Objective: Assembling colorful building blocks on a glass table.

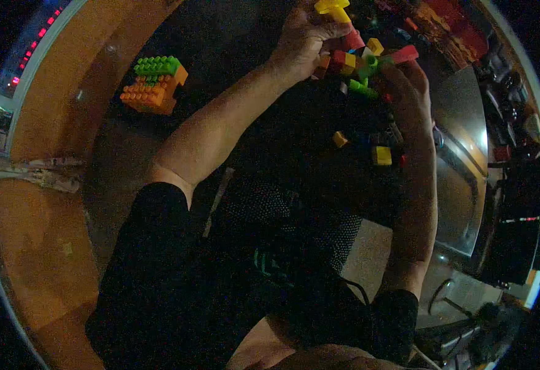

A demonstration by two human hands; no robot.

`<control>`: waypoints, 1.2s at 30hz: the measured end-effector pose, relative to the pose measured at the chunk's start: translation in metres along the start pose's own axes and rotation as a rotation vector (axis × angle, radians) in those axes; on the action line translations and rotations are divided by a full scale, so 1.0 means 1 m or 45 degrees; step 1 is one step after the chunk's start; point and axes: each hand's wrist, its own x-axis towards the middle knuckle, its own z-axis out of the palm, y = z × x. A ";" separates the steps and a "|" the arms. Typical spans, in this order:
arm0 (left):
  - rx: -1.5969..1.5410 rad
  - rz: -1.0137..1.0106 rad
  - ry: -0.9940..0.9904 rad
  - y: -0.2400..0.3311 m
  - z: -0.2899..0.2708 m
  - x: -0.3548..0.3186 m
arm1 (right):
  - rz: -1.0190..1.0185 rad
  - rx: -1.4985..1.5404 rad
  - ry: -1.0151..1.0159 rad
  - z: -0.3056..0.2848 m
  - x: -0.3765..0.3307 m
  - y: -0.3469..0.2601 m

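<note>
A cluster of coloured blocks (359,61) is gripped between the left hand (304,40) and right hand (409,92) (both closed on it); assembly seems underway, the next piece needing careful alignment.

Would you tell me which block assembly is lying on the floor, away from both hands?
The green-and-orange stack at the left, lying alone on the floor; the multicoloured assembly is held between the left hand and right hand.

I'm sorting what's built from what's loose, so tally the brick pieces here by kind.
Multicolour brick cluster between the left hand and right hand: 1
Green-and-orange brick stack set aside: 1
Loose yellow bricks clearly visible below: 2
Total: 4
</note>
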 end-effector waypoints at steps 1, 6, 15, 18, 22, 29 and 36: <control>0.015 0.004 0.020 0.004 -0.004 -0.002 | 0.016 -0.020 -0.033 0.010 0.002 0.006; 0.043 -0.028 -0.041 0.000 0.005 0.003 | 0.001 0.051 -0.019 0.024 -0.008 -0.001; 0.082 0.050 -0.007 0.001 -0.001 -0.007 | -0.029 0.093 0.086 0.031 -0.002 0.005; 0.056 0.034 -0.144 -0.001 0.004 -0.001 | -0.053 0.093 0.130 0.026 -0.010 -0.008; 0.099 0.147 -0.183 -0.012 -0.002 -0.002 | -0.095 -0.061 0.166 0.033 -0.010 -0.011; 0.040 0.155 -0.126 -0.018 0.000 -0.004 | -0.171 0.082 0.149 0.030 -0.009 -0.001; 0.098 0.096 -0.095 -0.010 0.009 -0.012 | -0.248 -0.106 0.207 0.032 -0.013 -0.005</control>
